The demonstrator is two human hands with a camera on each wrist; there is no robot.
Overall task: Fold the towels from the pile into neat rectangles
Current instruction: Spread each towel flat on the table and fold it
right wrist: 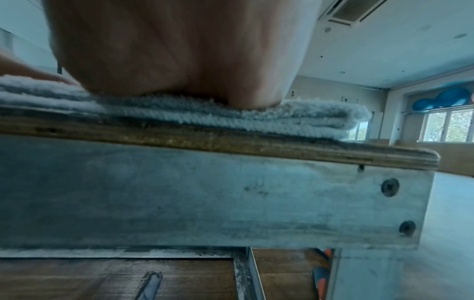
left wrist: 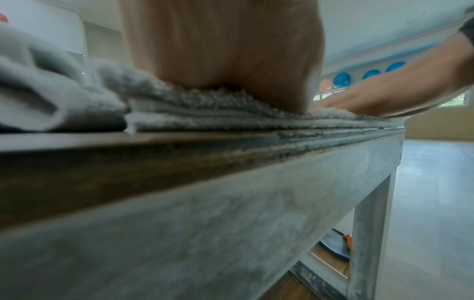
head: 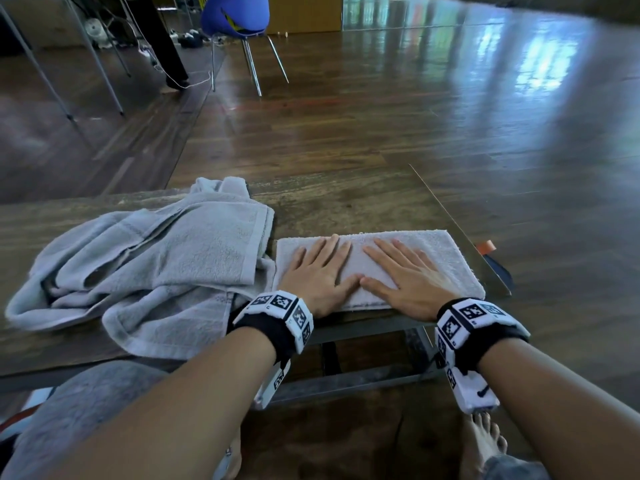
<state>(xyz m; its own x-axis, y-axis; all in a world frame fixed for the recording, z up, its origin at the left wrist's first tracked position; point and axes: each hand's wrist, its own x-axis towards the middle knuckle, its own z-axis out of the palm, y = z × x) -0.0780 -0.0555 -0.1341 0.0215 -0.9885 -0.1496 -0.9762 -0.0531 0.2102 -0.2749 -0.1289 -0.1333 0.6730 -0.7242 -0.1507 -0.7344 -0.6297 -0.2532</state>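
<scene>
Both forearms reach in from the near edge, and past them stands the wooden table [head: 346, 202], the biggest thing in reach, with a loose pile of towels [head: 145, 265] heaped on its left half and one folded towel [head: 446, 258] lying flat near its right end, just beside the pile. That pile looks light but bulky: soft terry that will sag and drape when lifted, so each piece is probably best taken by two corners of a hemmed edge and shaken out rather than grabbed mid-cloth. Seen from the wrist views, the folded towel shows several stacked layers with a rounded fold at its right side; it seems thick, springy and likely to puff open unless pressed. On top of it the left hand [head: 317, 271] and the right hand [head: 408, 275] lie palm down with straight fingers spread, thumbs nearly meeting, gripping nothing, only flattening the cloth.
</scene>
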